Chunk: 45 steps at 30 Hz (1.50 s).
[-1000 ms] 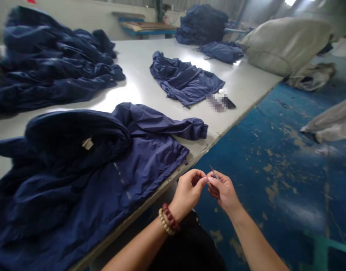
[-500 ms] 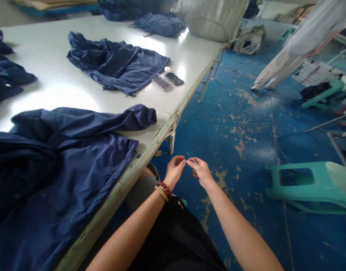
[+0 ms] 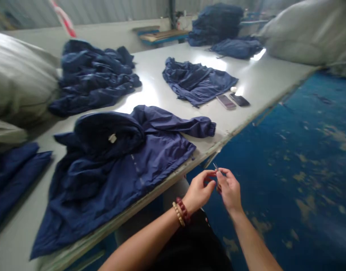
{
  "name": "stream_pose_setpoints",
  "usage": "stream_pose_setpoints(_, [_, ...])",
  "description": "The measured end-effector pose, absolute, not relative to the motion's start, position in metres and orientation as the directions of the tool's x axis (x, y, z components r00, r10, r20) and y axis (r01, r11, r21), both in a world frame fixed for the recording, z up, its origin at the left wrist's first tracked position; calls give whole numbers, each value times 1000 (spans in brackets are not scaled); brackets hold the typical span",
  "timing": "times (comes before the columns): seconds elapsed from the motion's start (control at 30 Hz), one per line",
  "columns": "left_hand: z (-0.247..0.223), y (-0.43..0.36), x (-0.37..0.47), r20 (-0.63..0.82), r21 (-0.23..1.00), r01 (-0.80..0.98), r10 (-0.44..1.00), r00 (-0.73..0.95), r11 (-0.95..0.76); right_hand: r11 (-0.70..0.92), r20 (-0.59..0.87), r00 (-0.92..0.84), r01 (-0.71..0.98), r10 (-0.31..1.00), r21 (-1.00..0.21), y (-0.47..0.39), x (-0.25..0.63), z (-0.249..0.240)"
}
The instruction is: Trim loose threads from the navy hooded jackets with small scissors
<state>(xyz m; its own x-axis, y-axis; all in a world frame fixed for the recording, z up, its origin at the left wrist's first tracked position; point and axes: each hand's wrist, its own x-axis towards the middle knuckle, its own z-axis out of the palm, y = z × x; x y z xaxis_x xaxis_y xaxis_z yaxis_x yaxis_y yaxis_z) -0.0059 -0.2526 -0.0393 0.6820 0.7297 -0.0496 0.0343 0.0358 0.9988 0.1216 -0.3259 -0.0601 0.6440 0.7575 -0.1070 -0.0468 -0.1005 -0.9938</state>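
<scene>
Over the floor beside the table edge, my right hand (image 3: 230,190) is closed around small thread snips (image 3: 216,166). Only their slim pointed metal tips show above the fingers. My left hand (image 3: 199,190), with two beaded bracelets at the wrist, meets the right fingertips. Its index finger and thumb are curved and apart, and I see nothing held between them. To the left, a navy hooded jacket (image 3: 161,160) lies spread along the near table edge, one sleeve stretched towards the right. A pale label (image 3: 112,138) shows inside its hood.
The white table (image 3: 150,94) carries another navy garment (image 3: 198,81), two phones (image 3: 226,102) and a heap of navy clothing (image 3: 96,79). Folded navy fabric (image 3: 17,169) lies at the left. Large pale sacks (image 3: 297,34) stand at both sides. The floor (image 3: 274,150) is worn blue.
My view has swung left, bringing the whole jacket and the left-hand heap into sight. Both hands stay together; the snips remain in my right hand, and my left thumb and index have parted.
</scene>
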Motion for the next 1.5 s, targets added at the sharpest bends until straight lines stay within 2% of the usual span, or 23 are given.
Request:
stream_pose_setpoints(0.13, [30,-239,-107,50,990,79,824,565,-114,-27,69,463,198,884,-980,-269,71,-11])
stream_pose_setpoints(0.23, [55,-224,-181,144,924,281,917,373,-259,64,165,216,409,962,-910,-220,27,12])
stream_pose_setpoints(0.3, [59,-213,-224,212,802,498,936,280,-330,151,193,23,529,981,-835,-191,0,17])
stream_pose_setpoints(0.37, [55,-206,-261,236,650,676,938,255,-347,259,215,-147,624,965,-737,-168,-17,15])
stream_pose_setpoints(0.47, [43,-208,-309,223,502,801,944,244,-326,350,212,-281,669,936,-656,-147,-18,8])
stream_pose_setpoints(0.67, [30,-200,-364,334,483,843,940,71,-235,240,205,-135,699,969,-673,-118,9,12])
stream_pose_setpoints(0.8, [37,-169,-361,347,453,861,935,70,-232,275,173,-215,685,961,-675,-60,-15,29])
stream_pose_setpoints(1.0, [46,-138,-336,228,463,863,968,103,-201,365,245,-278,574,929,-733,65,-80,68])
stream_pose_setpoints(1.17, [50,-120,-329,102,512,850,991,86,-127,312,102,-365,583,926,-750,157,-118,105])
stream_pose_setpoints(1.27, [51,-115,-329,51,528,844,996,79,-94,254,86,-297,592,951,-765,226,-139,141])
stream_pose_setpoints(1.33, [48,-115,-330,53,542,836,996,64,-83,233,127,-215,590,968,-773,279,-154,172])
stream_pose_setpoints(1.5, [15,-115,-333,172,500,854,983,63,-142,259,292,-47,612,955,-747,399,-186,241])
